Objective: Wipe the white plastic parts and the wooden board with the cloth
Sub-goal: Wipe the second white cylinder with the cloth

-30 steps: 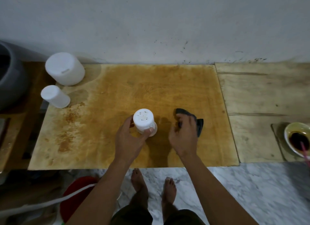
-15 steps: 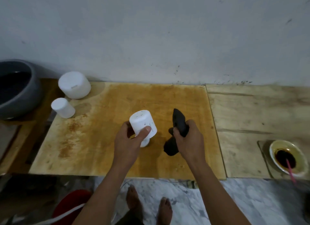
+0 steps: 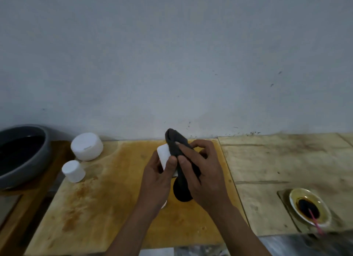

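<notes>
Judged liable to slip from a thumb-and-finger hold and drop onto the stained wooden board [image 3: 114,198] if rubbed hard: small white plastic cylinder [image 3: 163,156]; likewise liable to keep its covered side unwiped. Gripped the cylinder above the board in the curled left hand [image 3: 156,181]; pinched the dark grey cloth [image 3: 176,146] against it with the right hand [image 3: 202,177], fingers bent, forearms converging.

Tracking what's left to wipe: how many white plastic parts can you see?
3. The large part at the back left of the board, the small part just in front of it, the third part in the left hand. That hand may hide more.
</notes>
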The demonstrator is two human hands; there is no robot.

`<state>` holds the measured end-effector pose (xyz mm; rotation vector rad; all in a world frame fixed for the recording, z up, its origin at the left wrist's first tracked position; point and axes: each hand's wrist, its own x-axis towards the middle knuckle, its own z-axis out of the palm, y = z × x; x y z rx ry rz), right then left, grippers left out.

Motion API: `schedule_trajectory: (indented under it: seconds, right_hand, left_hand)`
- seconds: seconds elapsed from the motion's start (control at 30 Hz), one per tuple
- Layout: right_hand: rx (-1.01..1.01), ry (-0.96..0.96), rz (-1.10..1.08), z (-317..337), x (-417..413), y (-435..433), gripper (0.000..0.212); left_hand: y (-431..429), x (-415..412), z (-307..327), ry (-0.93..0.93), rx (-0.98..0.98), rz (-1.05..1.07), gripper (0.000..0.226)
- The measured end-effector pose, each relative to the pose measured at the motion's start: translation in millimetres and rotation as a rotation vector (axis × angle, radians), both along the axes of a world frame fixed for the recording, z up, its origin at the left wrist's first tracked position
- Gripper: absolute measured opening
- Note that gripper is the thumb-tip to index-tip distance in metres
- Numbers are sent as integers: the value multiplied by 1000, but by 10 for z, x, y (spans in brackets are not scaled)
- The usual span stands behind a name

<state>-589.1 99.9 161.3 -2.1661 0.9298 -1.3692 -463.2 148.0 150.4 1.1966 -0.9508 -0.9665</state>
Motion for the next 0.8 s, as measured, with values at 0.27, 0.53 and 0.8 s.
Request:
schedule_trajectory:
  seconds: [0.27, 0.53, 0.8]
  right_hand:
    - [337, -148, -74, 222, 186, 9, 22]
    - [15, -153, -139, 412, 288, 301, 25]
    - [92, -101, -140, 564, 314, 168, 24]
  left_hand:
    - [131, 247, 188, 53, 65, -103, 57]
    - [123, 295, 389, 138, 71, -203, 64]
    - [14, 401, 402, 206, 65, -274, 66]
